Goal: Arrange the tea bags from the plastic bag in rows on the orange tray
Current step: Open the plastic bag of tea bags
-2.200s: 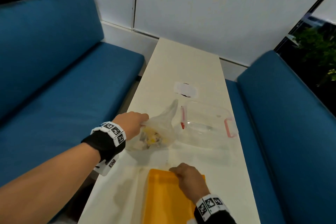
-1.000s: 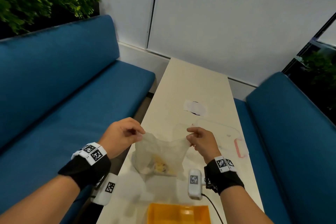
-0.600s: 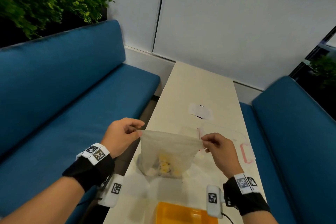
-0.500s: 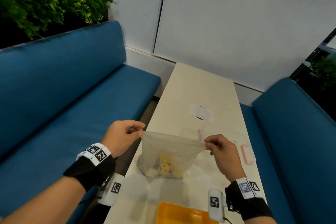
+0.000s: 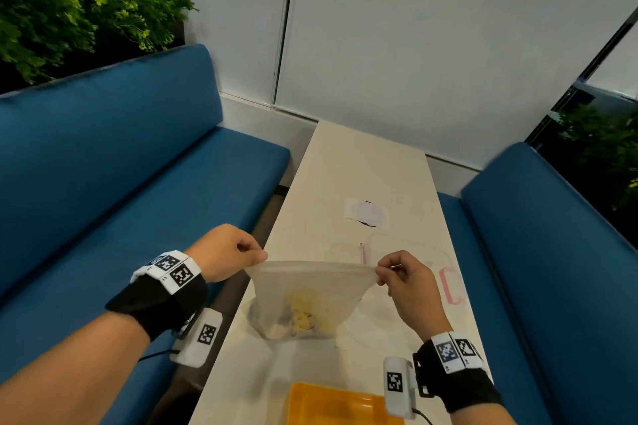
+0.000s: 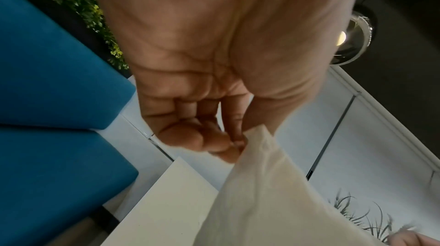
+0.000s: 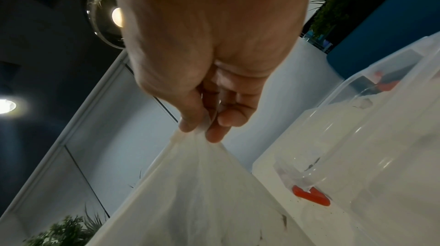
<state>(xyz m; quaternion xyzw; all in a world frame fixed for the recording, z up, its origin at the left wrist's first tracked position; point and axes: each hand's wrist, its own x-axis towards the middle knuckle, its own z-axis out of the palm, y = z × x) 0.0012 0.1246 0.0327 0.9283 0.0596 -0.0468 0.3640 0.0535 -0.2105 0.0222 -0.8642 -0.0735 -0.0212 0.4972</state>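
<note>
While the plastic bag [image 5: 303, 293] hangs taut above the bench [image 5: 359, 169], left hand [image 5: 224, 252] and right hand [image 5: 407, 283] each pinch a top corner; tea bags [image 5: 300, 319] sit at its bottom; orange tray [image 5: 338, 405] lies nearer the person, closer to the right hand.

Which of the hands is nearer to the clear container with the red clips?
Right. The right hand pinches the plastic bag corner just in front of the clear container; the left hand pinches the opposite corner, at the table's left edge.
</note>
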